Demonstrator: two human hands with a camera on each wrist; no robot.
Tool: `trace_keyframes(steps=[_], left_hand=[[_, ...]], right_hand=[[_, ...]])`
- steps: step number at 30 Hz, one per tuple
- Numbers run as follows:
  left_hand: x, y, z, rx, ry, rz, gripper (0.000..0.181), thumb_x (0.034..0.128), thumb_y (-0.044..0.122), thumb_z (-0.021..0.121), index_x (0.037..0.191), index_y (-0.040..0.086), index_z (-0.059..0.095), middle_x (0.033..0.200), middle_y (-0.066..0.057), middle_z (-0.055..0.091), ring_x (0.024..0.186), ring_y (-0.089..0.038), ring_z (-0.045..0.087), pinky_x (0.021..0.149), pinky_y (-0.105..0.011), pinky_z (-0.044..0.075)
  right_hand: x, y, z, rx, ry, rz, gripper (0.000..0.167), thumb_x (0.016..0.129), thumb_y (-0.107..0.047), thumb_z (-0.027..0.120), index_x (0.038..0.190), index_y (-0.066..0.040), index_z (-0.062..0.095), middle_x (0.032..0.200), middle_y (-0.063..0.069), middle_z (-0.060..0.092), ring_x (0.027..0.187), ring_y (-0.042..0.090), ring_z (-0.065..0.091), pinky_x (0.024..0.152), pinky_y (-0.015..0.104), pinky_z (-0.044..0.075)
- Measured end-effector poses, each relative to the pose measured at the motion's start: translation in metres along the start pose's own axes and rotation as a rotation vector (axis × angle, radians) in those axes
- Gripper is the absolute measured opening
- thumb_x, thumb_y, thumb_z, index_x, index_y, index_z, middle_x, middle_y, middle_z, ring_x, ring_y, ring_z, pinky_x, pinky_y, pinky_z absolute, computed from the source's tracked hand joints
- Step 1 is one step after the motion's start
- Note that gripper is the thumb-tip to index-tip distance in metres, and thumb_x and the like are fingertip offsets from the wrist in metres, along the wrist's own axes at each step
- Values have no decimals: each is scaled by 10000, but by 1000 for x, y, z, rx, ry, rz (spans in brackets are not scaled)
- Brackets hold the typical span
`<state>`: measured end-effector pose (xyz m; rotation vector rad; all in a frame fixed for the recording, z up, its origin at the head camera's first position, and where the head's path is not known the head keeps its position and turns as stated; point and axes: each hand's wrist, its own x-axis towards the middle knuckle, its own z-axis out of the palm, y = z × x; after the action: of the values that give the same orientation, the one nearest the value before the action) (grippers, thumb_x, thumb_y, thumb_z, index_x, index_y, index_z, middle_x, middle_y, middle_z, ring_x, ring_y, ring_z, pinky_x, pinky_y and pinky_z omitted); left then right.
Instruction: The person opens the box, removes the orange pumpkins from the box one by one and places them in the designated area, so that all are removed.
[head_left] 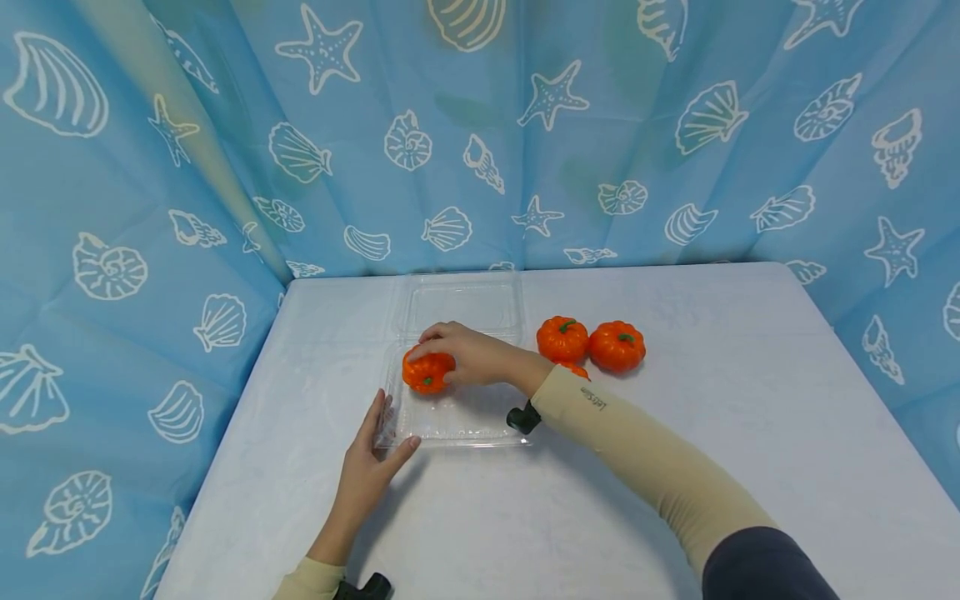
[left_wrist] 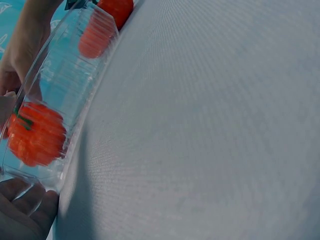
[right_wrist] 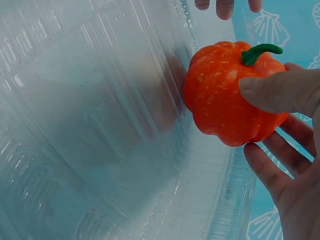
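An orange toy pumpkin (right_wrist: 225,95) with a green stem is gripped by my right hand (head_left: 476,354), thumb on one side and fingers on the other. The hand holds it at the left part of a clear plastic clamshell container (head_left: 465,425), whose lid (head_left: 465,304) lies folded back. In the head view, this pumpkin is tilted with its stem toward me. My left hand (head_left: 375,454) touches the container's front left corner, fingers fairly straight along the left side and thumb at the front edge. Through the plastic, its fingers (left_wrist: 20,192) show in the left wrist view.
To the right of the container sit two orange pumpkins, a left one (head_left: 562,339) and a right one (head_left: 617,346). Another pumpkin (head_left: 574,370) is mostly hidden behind my right forearm. A white cloth covers the table (head_left: 750,400); a blue shell-patterned curtain (head_left: 525,150) hangs behind it.
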<state>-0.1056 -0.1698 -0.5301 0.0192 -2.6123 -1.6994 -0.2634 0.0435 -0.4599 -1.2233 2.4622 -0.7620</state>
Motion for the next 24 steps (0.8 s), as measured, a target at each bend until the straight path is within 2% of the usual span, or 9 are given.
trace_keyframes(steps=[6,13,20,24], left_hand=[[0,1,0,-7,-3,3,912,924,336,769,1640,215,218,1652,-64,307,1511,-302,296,1168,-546,314],[-1,1,0,-12,-4,20,899,931,326,763,1639,206,221,1649,-65,310,1511,-295,296,1172,-559,307],[0,-1,1,8,4,21,918,917,313,779,1637,178,225,1641,-71,330,1502,-302,318,1158,-554,332],[1,-1,1,22,5,30,909,925,329,769,1635,162,228,1641,-81,329,1499,-312,321,1147,-554,347]], right_hand=[[2,1,1,-46,-2,-4,543,927,-63,737,1411,-276,610,1483,43,492,1368,256,427,1126,410,430],[-4,3,4,-13,3,30,537,918,-91,756,1401,-282,620,1451,42,516,1323,257,455,1103,399,451],[-18,1,4,-5,-32,73,543,919,-168,768,1426,-268,602,1389,46,558,1220,191,550,967,283,534],[-29,-1,3,37,-43,70,551,914,-158,772,1432,-228,599,1328,34,592,1153,170,585,938,280,549]])
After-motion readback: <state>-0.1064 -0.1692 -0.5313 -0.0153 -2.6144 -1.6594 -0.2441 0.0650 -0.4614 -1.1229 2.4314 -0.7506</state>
